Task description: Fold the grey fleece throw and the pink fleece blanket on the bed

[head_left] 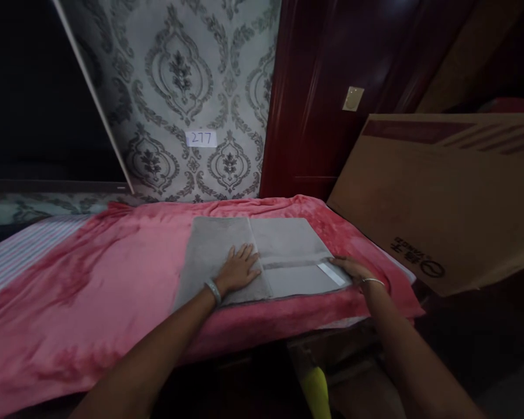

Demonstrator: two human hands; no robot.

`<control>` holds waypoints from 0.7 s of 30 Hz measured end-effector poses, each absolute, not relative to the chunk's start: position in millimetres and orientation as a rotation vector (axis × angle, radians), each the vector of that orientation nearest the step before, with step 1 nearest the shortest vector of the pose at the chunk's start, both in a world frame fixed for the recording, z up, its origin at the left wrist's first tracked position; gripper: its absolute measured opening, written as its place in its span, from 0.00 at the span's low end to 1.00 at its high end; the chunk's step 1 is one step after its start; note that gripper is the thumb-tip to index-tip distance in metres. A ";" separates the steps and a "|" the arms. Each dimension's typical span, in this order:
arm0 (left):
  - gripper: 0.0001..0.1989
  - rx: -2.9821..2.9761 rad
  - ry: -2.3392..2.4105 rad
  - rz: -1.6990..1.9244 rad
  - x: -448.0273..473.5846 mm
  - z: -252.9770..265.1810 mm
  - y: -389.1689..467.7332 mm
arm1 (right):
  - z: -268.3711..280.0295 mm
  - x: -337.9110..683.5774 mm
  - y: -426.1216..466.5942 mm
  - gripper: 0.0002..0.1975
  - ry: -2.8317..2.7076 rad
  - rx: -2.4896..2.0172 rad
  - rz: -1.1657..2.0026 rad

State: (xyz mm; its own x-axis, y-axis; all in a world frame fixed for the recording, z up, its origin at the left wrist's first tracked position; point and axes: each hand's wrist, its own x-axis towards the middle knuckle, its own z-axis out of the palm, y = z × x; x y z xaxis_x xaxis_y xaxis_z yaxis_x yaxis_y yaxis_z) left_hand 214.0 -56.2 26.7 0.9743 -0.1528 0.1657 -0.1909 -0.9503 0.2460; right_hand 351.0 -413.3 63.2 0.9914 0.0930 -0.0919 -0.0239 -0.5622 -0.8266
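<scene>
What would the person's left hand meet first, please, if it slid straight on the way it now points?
The left hand would probably meet the crease of the gray panel, though the exact gap is unclear.

The light is dim (faint glare high on the red panel [321, 93]).

Two hands [239, 269] [353, 269], two bracelets [213, 291] [372, 281], one mat [283, 247], one carton [449, 198].

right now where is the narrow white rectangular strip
In the head view, the narrow white rectangular strip lies right of centre, on the near right part of the rectangular grey fabric mat, just left of the person's right hand.
</scene>
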 end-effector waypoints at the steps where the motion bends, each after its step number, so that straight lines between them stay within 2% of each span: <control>1: 0.31 2.854 -0.258 0.212 213.1 26.6 -55.9 | 62.1 348.0 -416.8 0.09 -0.047 -2.131 0.198; 5: 0.29 2.772 -0.266 0.231 211.1 26.6 -54.2 | 60.2 332.8 -418.5 0.07 -0.023 -1.940 0.353; 9: 0.25 2.326 -0.162 0.234 217.5 26.9 -50.4 | 81.5 323.5 -389.0 0.09 -0.069 -2.036 0.245; 12: 0.25 1.826 0.041 0.255 224.5 31.4 -41.5 | 110.3 319.8 -341.4 0.14 -0.198 -2.132 0.131; 16: 0.31 1.628 0.156 0.252 223.9 45.5 -15.3 | 135.1 295.9 -254.2 0.14 -0.508 -2.206 0.029; 21: 0.30 1.231 0.366 0.175 209.2 58.6 16.5 | 107.9 229.4 -173.9 0.17 -0.862 -2.263 0.057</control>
